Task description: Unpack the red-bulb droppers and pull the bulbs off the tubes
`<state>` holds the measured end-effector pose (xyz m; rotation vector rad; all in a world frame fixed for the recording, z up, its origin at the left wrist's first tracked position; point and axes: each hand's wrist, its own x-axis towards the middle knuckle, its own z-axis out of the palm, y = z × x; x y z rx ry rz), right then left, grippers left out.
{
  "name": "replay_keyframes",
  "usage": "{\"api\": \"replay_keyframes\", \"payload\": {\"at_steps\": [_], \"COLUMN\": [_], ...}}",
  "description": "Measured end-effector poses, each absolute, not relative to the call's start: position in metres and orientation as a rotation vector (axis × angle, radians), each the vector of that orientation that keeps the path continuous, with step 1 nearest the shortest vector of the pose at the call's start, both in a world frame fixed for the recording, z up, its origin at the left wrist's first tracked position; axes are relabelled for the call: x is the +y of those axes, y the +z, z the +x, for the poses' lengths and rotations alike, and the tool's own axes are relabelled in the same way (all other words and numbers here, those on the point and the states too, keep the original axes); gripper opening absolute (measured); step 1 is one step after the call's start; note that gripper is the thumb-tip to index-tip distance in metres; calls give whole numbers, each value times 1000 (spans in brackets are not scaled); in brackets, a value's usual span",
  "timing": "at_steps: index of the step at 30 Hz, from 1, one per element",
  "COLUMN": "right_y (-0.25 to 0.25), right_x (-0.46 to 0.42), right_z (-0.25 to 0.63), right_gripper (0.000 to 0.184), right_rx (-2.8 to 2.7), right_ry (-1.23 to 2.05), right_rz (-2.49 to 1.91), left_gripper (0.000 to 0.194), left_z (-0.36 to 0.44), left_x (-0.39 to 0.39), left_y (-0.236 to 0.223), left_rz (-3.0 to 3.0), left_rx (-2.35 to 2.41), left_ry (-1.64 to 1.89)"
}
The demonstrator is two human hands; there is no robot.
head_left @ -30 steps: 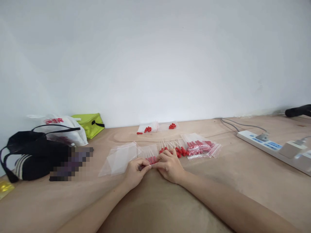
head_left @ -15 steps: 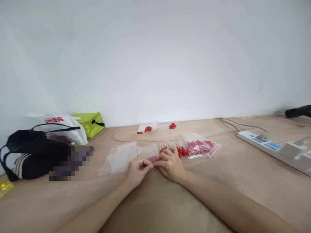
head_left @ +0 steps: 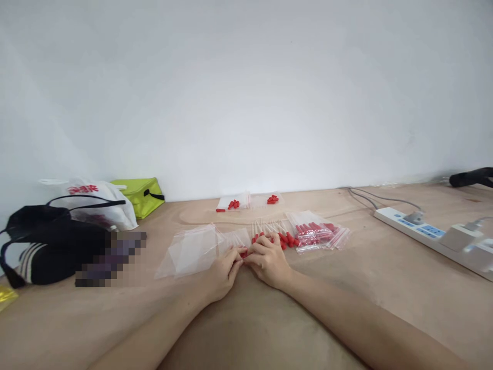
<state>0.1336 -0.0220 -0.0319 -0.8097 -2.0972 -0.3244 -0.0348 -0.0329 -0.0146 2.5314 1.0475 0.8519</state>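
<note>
My left hand [head_left: 223, 272] and my right hand [head_left: 269, 261] meet at the near edge of a small clear zip bag [head_left: 235, 237]. Both pinch this edge between thumb and fingers, and the hands cover most of it. Inside the bag lie pale sticks with red tips, their red ends towards me. Just beyond my right hand is a loose heap of red-tipped sticks [head_left: 287, 239]. Filled zip bags [head_left: 314, 231] overlap to its right. Flat clear zip bags [head_left: 194, 252] are fanned out beside my left hand.
Two bags with red pieces [head_left: 233, 204] lie near the wall. At left stand a black bag [head_left: 57, 246], a white plastic bag [head_left: 119, 205] and a lime-green bag [head_left: 140, 198]. A power strip [head_left: 408, 224] with plugs and cables crosses the right side.
My left fingers have shifted from a thumb pinch to reaching further over the bag's edge, hiding more of the red tips. My right hand has barely moved.
</note>
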Motion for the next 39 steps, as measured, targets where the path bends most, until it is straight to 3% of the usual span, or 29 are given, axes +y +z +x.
{"api": "replay_keyframes", "payload": {"at_steps": [9,15,19,24,29,32,36,39], "right_y": [-30,-29,-25,-25,-33,-34,-32,-29], "right_x": [-24,-25,-30,-35,-32,-30,-30,-36], "right_z": [129,136,152,172,195,204,205,200], "right_gripper": [16,16,8,18,8,14,26,23], "right_rx": [-2183,-2194,-2037,-1835,-1897,-1978,-2053,-2088], "right_ry": [-268,214,536,703,991,893,471,415], "right_rz": [-804,-770,-741,-844,-731,-753,-890,-901], "left_gripper": [18,29,52,55,53,52,51,49], "left_z": [-34,-44,-56,-59,-54,-53,-49,-42], "left_x": [-32,-29,-27,-28,-31,-32,-38,-45], "left_y": [-18,-18,-19,-12,-4,-3,1,6], "left_rz": [2389,2460,2586,2523,2556,2589,2714,2778], "left_rx": [1280,1329,1438,1533,1520,1517,1383,1145], "left_ry": [927,935,705,293,156,145,219,193]}}
